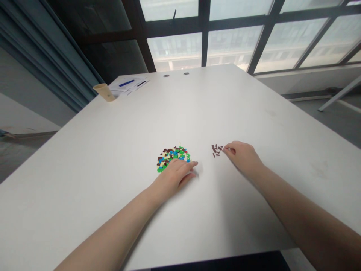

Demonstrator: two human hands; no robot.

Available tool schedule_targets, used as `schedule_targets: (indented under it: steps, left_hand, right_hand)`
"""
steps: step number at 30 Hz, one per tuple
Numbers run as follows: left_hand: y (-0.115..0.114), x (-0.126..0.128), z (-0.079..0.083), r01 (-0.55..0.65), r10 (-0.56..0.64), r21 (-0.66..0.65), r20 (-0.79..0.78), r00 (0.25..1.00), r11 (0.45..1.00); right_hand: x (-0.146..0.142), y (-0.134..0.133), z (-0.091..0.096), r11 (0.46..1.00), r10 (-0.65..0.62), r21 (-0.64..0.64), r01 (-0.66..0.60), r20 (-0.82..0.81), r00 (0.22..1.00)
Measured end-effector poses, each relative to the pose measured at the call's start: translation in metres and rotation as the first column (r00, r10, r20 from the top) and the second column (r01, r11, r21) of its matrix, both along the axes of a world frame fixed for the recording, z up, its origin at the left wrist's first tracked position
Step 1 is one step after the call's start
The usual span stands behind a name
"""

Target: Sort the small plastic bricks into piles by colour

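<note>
A mixed pile of small toy bricks (pixel 172 153) in green, blue, brown, cream and a little red lies on the white table. My left hand (pixel 177 173) rests at the near side of that pile, palm down with fingers stretched to the right, and hides part of it. To the right is a small loose group of brown bricks (pixel 216 149). My right hand (pixel 239 152) is at the right edge of this group, thumb and forefinger pinched together. Whatever sits between those fingertips is too small to make out.
The white table (pixel 197 109) reaches back to the windows. At its far left stand a beige paper cup (pixel 105 92) and papers (pixel 132 83) with a blue pen (pixel 126 82) and a dark pen (pixel 141 83). Two round grommets (pixel 186 73) are set near the far edge.
</note>
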State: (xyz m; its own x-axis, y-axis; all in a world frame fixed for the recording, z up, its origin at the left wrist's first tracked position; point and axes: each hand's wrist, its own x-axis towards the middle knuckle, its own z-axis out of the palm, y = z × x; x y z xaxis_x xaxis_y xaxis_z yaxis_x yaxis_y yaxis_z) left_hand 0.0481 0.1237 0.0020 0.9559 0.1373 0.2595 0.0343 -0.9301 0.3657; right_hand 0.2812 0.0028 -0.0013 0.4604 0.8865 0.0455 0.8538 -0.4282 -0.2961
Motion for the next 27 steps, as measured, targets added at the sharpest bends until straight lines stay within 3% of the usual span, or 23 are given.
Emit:
schedule_targets:
  steps: [14, 17, 19, 22, 25, 27]
  left_hand:
    - [0.0, 0.0, -0.003, -0.036, 0.036, 0.017, 0.0, 0.999, 0.999]
    - [0.007, -0.001, -0.001, -0.135, 0.133, 0.019, 0.061, 0.989, 0.991]
    - [0.02, -0.004, 0.003, -0.323, 0.319, 0.014, 0.122, 0.94, 0.946]
    - [0.049, -0.012, 0.004, -0.626, 0.618, 0.017, 0.145, 0.773, 0.78]
    - [0.073, -0.021, -0.003, -0.71, 0.712, 0.057, -0.02, 0.702, 0.701]
    - [0.08, -0.023, -0.01, -0.704, 0.705, 0.056, -0.1, 0.702, 0.708]
  right_hand:
    - [-0.006, 0.001, 0.002, 0.995, -0.058, -0.068, 0.071, 0.178, 0.982]
    - [-0.004, 0.0, 0.003, 0.994, -0.064, -0.079, 0.078, 0.168, 0.984]
    - [-0.004, -0.001, 0.003, 0.994, -0.068, -0.078, 0.082, 0.173, 0.983]
    - [-0.007, -0.004, 0.004, 0.995, -0.047, -0.074, 0.061, 0.174, 0.984]
    - [-0.01, -0.005, 0.004, 0.998, 0.002, -0.058, 0.007, 0.141, 0.99]
    - [-0.01, -0.005, 0.005, 0.999, 0.021, -0.029, -0.018, 0.11, 0.994]
